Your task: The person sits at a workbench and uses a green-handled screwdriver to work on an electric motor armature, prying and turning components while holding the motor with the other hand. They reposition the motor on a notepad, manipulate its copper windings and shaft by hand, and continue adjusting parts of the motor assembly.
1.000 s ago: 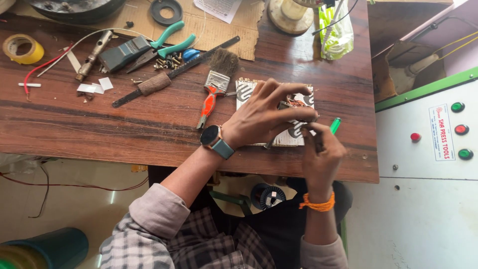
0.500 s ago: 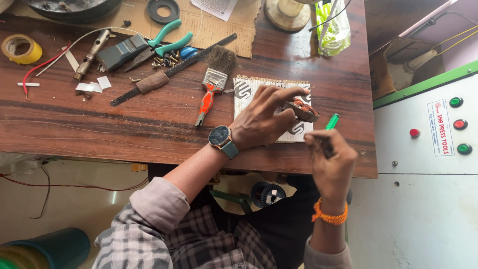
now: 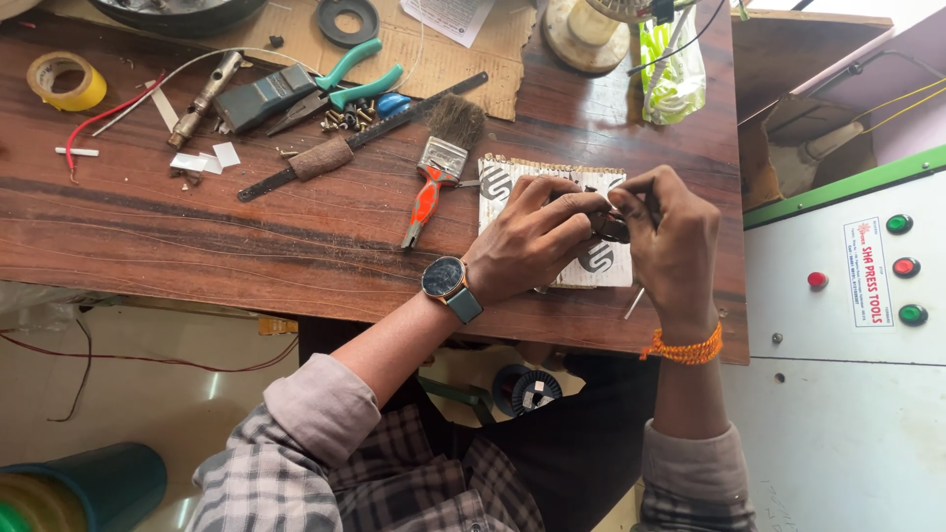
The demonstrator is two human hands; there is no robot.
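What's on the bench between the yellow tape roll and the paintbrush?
In the head view, between the tape roll and the paintbrush lie a red wire, white scraps, teal pliers and a long black blade.

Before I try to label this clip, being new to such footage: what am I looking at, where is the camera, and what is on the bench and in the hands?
There is no machine here: a seated person works with two bare hands. The single picture comes from a camera on the person's head, looking down at a wooden workbench.

The left hand, with a wristwatch, and the right hand, with an orange wrist thread, meet over a printed piece of cardboard. Together they pinch a small dark part; what it is I cannot tell. A thin stick pokes out below the right hand.

Also on the bench: a paintbrush with an orange handle, green-handled pliers, a roll of yellow tape, a red wire and a dark file. On the right stands a white cabinet with coloured buttons.
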